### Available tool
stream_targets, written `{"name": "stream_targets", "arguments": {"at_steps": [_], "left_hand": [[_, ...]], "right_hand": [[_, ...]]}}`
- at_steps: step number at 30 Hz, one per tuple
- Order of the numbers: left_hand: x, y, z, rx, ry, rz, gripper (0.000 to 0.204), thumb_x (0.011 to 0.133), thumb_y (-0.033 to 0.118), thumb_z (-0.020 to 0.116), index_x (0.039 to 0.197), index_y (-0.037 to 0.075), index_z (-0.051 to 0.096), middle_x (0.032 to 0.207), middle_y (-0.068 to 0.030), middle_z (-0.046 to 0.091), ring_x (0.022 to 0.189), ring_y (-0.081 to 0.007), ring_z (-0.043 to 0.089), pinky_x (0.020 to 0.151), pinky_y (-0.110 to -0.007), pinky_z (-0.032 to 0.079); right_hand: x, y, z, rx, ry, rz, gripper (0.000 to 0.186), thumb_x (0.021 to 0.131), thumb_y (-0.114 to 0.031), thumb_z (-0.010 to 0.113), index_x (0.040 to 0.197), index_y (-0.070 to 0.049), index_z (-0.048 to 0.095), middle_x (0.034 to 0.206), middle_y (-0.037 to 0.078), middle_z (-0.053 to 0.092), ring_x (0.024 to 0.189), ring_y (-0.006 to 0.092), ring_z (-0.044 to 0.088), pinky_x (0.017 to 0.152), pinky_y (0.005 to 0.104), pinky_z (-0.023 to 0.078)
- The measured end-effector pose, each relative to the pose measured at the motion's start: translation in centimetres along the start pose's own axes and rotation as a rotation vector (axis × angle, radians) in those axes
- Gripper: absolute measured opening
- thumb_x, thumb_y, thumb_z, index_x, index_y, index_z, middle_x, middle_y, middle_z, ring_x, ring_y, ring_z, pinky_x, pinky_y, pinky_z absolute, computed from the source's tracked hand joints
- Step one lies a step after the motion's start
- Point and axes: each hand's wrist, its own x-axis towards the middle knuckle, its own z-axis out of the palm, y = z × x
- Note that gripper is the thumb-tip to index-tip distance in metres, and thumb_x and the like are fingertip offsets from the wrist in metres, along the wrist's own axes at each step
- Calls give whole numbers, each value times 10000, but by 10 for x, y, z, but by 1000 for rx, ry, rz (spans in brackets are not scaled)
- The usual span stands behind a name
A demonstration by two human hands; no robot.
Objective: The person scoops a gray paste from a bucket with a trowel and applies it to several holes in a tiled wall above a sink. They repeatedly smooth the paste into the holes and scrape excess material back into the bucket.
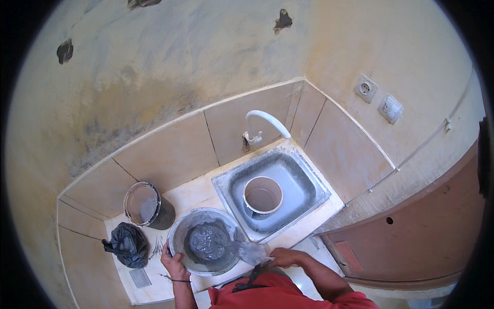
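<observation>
A wide grey basin [177, 232] sits on the counter, holding wet grey mortar [208, 241]. My left hand [175, 265] is closed on the basin's near left rim, thumb over the edge. In my right hand [282, 257] is a mortar-smeared trowel [251, 252]. Its blade reaches across the basin's right rim, and its tip touches or hangs just over the mortar; I cannot tell which. My right fingers wrap the handle end, which they mostly hide.
A dark bucket [165, 213] with grey powder and a tied black plastic bag [128, 246] stand left of the basin. Right of it, a metal sink [303, 201] holds a round bucket [249, 211] under a white tap [270, 119]. Tiled walls [170, 152] border the counter.
</observation>
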Motion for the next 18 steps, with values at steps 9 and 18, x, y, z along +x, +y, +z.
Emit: {"name": "stream_targets", "arguments": {"at_steps": [9,18], "left_hand": [[-6,-7,-2,-5,231,68,750,586,-132,482,1331,-77,551,1285,-165,631,1160,-310,635,1063,-421,478],[7,-22,11,92,183,45,703,581,-164,531,1272,-54,599,1228,-141,659,1096,-281,655,1036,-410,492]], "right_hand": [[-37,97,-45,77,952,-27,458,918,-343,685,1181,28,637,888,201,666,768,269,634,692,419,509],[-41,-9,-193,466,1441,-432,345,1069,-331,519,1084,1,614,736,88,603,642,179,607,620,351,509]]}}
